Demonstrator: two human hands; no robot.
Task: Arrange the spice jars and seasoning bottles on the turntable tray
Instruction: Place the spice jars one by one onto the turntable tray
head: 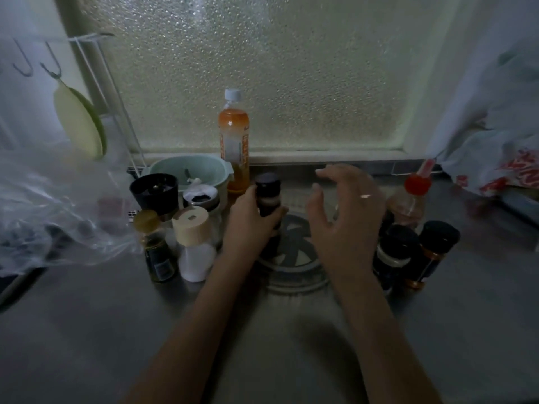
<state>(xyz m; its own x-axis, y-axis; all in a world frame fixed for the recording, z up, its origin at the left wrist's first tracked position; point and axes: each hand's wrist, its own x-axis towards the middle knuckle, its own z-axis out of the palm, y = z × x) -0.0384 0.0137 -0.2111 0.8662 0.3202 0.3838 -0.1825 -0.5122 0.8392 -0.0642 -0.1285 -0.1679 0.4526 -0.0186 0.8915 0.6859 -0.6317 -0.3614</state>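
A round grey turntable tray (pixel 294 269) lies on the steel counter in the middle. My left hand (pixel 250 223) grips a dark spice jar (pixel 267 196) with a black cap, held upright over the tray's left part. My right hand (pixel 344 217) hovers open above the tray's right side, fingers spread, holding nothing. Left of the tray stand a white jar with a cream cap (pixel 195 246) and a small dark bottle with a gold cap (pixel 156 249). On the right stand two dark jars with black caps (pixel 437 249) (pixel 396 252) and a red-capped bottle (pixel 412 199).
A tall orange bottle (pixel 234 141) stands at the back by the frosted window. A pale green bowl (pixel 189 170), a black cup (pixel 154 191) and a lidded jar (pixel 201 199) crowd the back left. Clear plastic bag (pixel 58 199) lies far left, another bag (pixel 495 170) far right.
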